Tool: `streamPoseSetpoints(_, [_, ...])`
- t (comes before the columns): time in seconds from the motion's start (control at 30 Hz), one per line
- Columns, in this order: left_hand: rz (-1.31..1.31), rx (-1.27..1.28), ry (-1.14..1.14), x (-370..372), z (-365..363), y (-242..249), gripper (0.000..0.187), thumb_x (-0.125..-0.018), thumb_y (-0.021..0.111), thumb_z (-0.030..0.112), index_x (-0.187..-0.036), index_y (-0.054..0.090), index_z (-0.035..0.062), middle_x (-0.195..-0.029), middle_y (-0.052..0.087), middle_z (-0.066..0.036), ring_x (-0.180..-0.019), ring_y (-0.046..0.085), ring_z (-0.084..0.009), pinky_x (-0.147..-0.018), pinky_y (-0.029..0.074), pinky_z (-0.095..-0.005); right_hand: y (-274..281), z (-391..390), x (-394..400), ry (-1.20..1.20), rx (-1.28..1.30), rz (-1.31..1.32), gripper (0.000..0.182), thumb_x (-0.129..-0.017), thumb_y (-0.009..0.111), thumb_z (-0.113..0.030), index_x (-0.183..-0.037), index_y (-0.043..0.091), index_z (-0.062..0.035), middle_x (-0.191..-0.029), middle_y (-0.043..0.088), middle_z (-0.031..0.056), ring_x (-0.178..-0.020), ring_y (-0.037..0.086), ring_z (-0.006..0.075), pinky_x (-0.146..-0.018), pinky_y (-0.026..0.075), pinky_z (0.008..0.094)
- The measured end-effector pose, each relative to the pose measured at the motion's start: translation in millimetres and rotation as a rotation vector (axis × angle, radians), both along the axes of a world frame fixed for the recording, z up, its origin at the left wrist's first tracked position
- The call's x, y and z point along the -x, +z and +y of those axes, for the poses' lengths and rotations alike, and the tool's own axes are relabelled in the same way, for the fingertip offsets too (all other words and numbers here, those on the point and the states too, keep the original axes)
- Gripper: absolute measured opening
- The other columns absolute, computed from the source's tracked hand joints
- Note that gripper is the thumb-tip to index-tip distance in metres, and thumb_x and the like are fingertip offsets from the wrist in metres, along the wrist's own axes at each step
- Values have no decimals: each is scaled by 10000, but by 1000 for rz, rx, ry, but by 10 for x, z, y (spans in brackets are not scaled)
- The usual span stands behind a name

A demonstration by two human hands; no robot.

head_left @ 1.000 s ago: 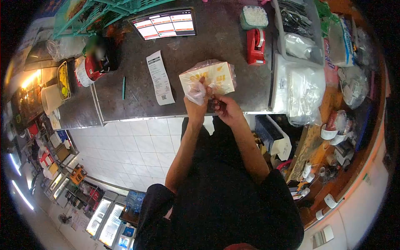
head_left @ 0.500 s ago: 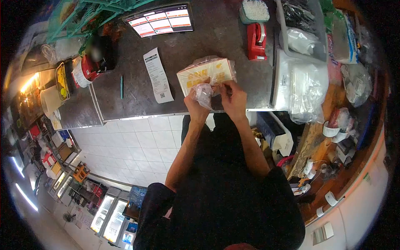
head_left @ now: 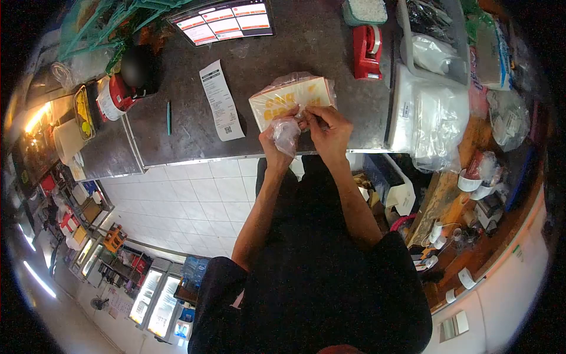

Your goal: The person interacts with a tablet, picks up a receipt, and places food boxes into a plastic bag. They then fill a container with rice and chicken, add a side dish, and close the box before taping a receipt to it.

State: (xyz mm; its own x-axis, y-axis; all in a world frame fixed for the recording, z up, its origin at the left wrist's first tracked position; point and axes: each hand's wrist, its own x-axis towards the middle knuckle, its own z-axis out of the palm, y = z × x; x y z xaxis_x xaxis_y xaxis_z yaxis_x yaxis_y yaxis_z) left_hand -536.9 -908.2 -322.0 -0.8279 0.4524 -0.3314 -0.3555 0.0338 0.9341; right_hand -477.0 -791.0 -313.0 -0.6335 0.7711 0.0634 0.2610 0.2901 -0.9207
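Note:
A white box with yellow print (head_left: 295, 97) sits inside a clear plastic bag (head_left: 286, 137) on the dark counter, close to its front edge. My left hand (head_left: 276, 144) is closed round the gathered end of the bag, and loose plastic bulges out of the grip. Just to its right, the fingers of my right hand (head_left: 330, 133) pinch together at the bag's gathered part. The fingertips of both hands nearly meet in front of the box. A printed receipt (head_left: 222, 101) lies flat to the left of the box.
Behind on the right stand a red tape dispenser (head_left: 368, 53) and a tub of white pieces (head_left: 364, 12). Stacked clear bags (head_left: 433, 121) and a grey bin (head_left: 466, 65) are at the right. A tablet (head_left: 224, 23) stands at the back. A teal pen (head_left: 168, 118) lies left.
My right hand has shifted slightly at the gathered plastic, its fingers drawn closer over it. The view has moved a little; both hands stay at the bag.

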Motion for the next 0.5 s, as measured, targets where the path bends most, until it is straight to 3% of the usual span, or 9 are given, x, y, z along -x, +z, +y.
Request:
streamPoseSetpoints(0.07, [167, 35, -59, 2, 6, -17, 191, -790, 716, -46, -980, 711, -36, -1174, 686, -163, -1036, 660, -199, -935, 508, -332, 67, 25, -19, 15, 27, -28, 138, -780, 738, -15, -917, 735, -27, -836, 718, 128, -740, 704, 217, -632, 546, 300])
streamPoseSetpoints(0.23, [169, 17, -58, 6, -11, -95, 185, -780, 733, -29, -965, 720, -23, -1164, 690, -161, -1048, 658, -204, -951, 500, -344, 98, 33, -38, 20, 114, -87, 146, -770, 737, -12, -914, 736, -29, -856, 717, 132, -750, 708, 231, -629, 549, 311])
streamPoseSetpoints(0.3, [191, 1, -60, 1, -7, -93, 187, -780, 734, -25, -966, 721, -19, -1160, 692, -160, -1052, 657, -204, -954, 499, -348, 69, 49, -45, 66, 56, -29, 156, -787, 748, 11, -942, 737, -3, -851, 714, 119, -674, 678, 151, -584, 519, 255])
streamPoseSetpoints(0.5, [-125, -97, 32, 2, -36, -81, 177, -784, 723, -26, -961, 721, -16, -1143, 696, -156, -1058, 659, -208, -949, 499, -351, 111, 44, -53, 45, 85, -33, 154, -789, 750, 7, -942, 735, -1, -852, 715, 115, -678, 681, 150, -593, 523, 261])
